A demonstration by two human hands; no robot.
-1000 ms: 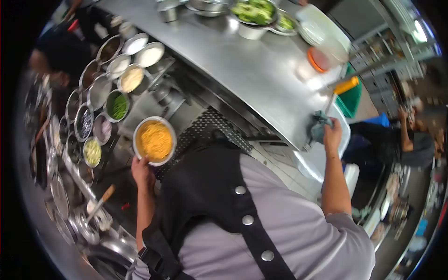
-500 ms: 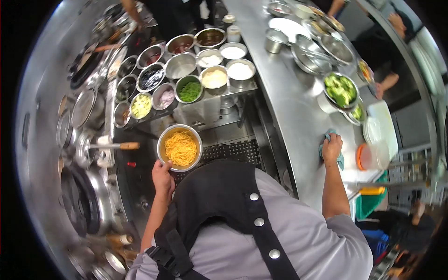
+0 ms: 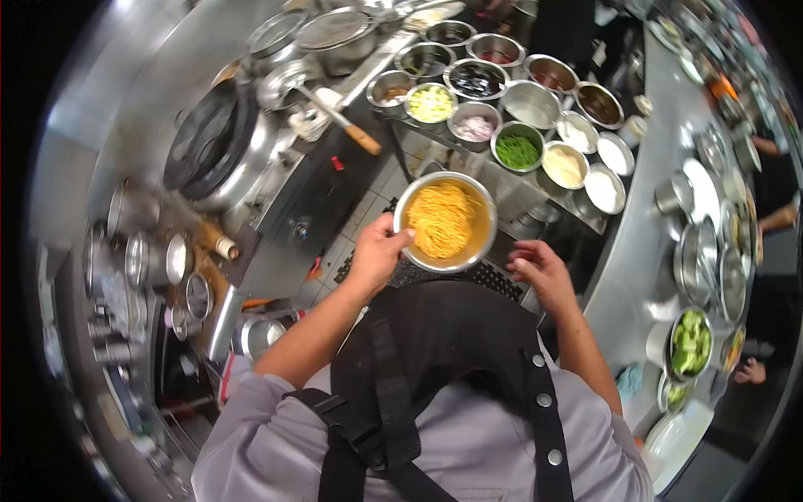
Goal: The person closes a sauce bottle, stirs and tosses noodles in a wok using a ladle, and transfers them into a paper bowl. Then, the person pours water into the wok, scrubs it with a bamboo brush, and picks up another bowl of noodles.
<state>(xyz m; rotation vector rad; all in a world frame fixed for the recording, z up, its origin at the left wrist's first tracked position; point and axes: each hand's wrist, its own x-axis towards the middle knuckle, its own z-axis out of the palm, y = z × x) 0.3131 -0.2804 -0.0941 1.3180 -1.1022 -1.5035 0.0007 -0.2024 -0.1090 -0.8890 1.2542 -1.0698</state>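
Note:
My left hand (image 3: pixel 381 253) grips the left rim of a steel bowl (image 3: pixel 487 236), thumb over the edge. Yellow noodles (image 3: pixel 442 219) lie inside the bowl, which is in front of my chest. To the right of the bowl, my right hand (image 3: pixel 539 272) hovers with fingers apart and slightly curled, holding nothing. A teal cloth (image 3: pixel 629 381) lies on the steel counter (image 3: pixel 623 289) at the right. Beyond the bowl stand several steel containers, among them one of chopped greens (image 3: pixel 518 147) and one of diced pink pieces (image 3: pixel 475 124).
A wok (image 3: pixel 213 138) and a wooden-handled ladle (image 3: pixel 360 138) are at the upper left. Broccoli (image 3: pixel 691 341) in a bowl and stacked white plates (image 3: pixel 667 435) stand on the right counter. Other people's hands (image 3: pixel 750 371) show at the right edge.
My right hand has let go of the teal cloth and come in beside the bowl. The view has swung left, bringing the wok side into view. My left hand still holds the bowl.

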